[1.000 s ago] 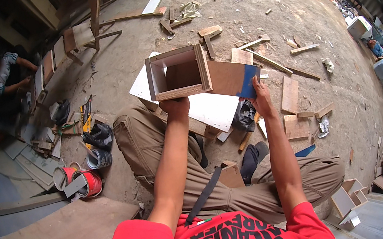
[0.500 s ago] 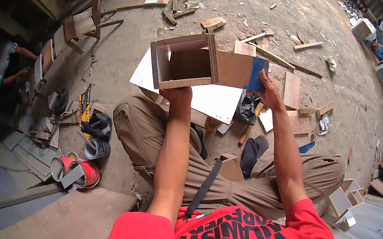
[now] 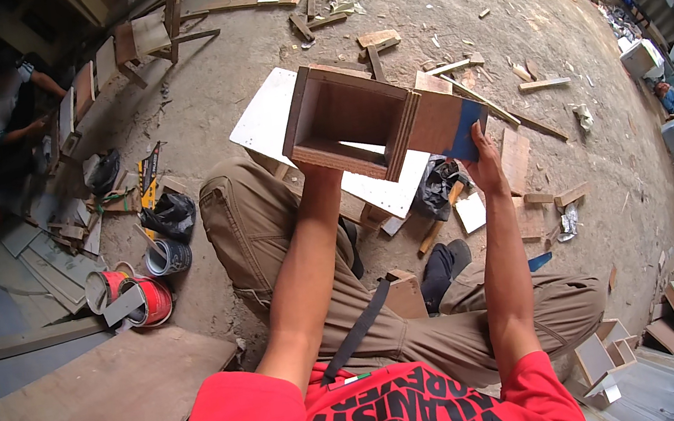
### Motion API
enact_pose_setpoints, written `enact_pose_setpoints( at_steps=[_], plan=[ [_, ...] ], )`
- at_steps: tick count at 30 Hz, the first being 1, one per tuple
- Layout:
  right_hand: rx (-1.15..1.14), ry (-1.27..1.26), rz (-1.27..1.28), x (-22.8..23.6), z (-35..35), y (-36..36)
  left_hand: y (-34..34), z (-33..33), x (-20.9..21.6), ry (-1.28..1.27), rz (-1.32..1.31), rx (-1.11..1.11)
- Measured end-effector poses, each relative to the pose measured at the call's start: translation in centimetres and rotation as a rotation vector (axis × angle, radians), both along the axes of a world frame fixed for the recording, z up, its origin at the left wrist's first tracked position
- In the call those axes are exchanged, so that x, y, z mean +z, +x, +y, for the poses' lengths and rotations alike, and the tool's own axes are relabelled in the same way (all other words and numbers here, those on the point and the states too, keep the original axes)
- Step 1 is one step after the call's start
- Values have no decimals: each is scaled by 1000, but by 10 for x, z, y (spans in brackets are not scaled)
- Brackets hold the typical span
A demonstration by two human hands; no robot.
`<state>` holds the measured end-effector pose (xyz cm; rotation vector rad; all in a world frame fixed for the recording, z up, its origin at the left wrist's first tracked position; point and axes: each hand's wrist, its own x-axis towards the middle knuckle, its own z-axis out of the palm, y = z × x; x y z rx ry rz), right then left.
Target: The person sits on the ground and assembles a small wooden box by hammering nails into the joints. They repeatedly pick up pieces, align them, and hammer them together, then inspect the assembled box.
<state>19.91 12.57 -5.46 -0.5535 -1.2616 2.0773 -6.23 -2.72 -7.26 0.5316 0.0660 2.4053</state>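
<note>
A hollow wooden box (image 3: 346, 87) with one open side facing me is held up in front of me, tilted down to the right. My left hand (image 3: 319, 173) grips its lower left edge from below; most of its fingers are hidden behind the box. From its right side sticks out a brown board (image 3: 431, 122) with a blue end (image 3: 464, 129). My right hand (image 3: 485, 160) grips that blue end, thumb on the near face. I cannot tell whether board and box are joined. Behind and below them lies a white panel (image 3: 263, 121) with small dark dots along its edge.
Wood offcuts (image 3: 517, 162) litter the dirt floor. To the left stand red paint cans (image 3: 150, 301), a dark tub (image 3: 169, 256) and a handsaw (image 3: 149, 176). A large board (image 3: 114, 409) lies lower left. Another person (image 3: 12, 106) sits at the far left.
The box has turned clockwise, its right side dropping, and more of its inside shows. My right hand and the blue end have moved slightly right.
</note>
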Motion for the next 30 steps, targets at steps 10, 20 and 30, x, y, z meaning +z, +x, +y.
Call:
enact_pose_setpoints(
  at_steps=[10,20,30],
  plan=[
    [20,40,-44,-5,-16,-15,1,-8,-9,-68,6,81],
    [-23,-8,-123,-28,-27,-25,17,-5,-5,-259,-438,72],
    [-213,59,-244,-67,-37,-39,32,-3,24,-688,-240,145]
  ],
)
